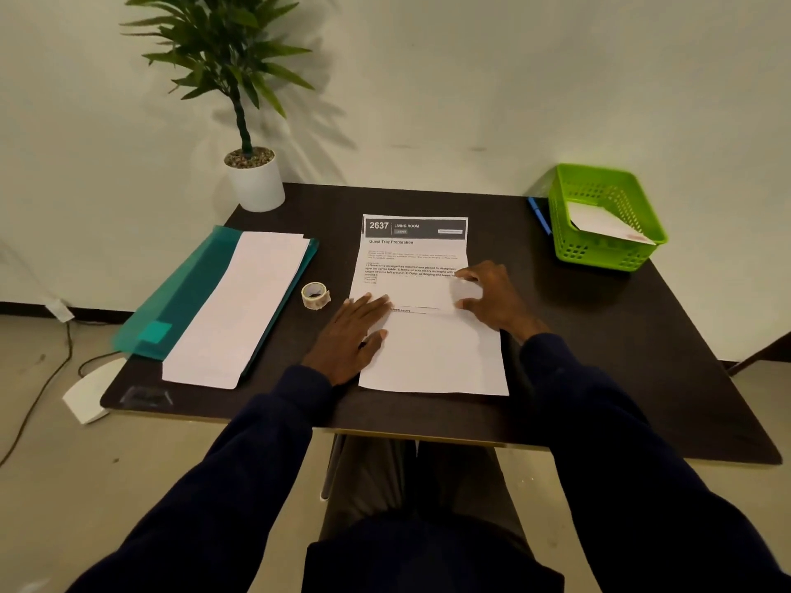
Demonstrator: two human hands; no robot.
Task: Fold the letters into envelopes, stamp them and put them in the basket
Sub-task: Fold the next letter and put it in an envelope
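Observation:
A printed letter (421,258) lies in the middle of the dark table, its lower part folded up so a blank flap (432,357) covers the bottom. My left hand (351,331) presses flat on the flap's left edge with straight fingers. My right hand (488,299) rests on the right edge near the fold line, thumb and fingers spread and bent around a bit of paper. A small roll of stamps (316,295) stands just left of the letter. The green basket (569,246) sits at the far right corner with a white envelope (603,224) inside.
A stack of white envelopes (239,310) lies on a teal folder (188,288) at the left. A blue pen (538,216) lies beside the basket. A potted plant (254,177) stands at the back left corner. The table edge (385,430) runs close in front of me.

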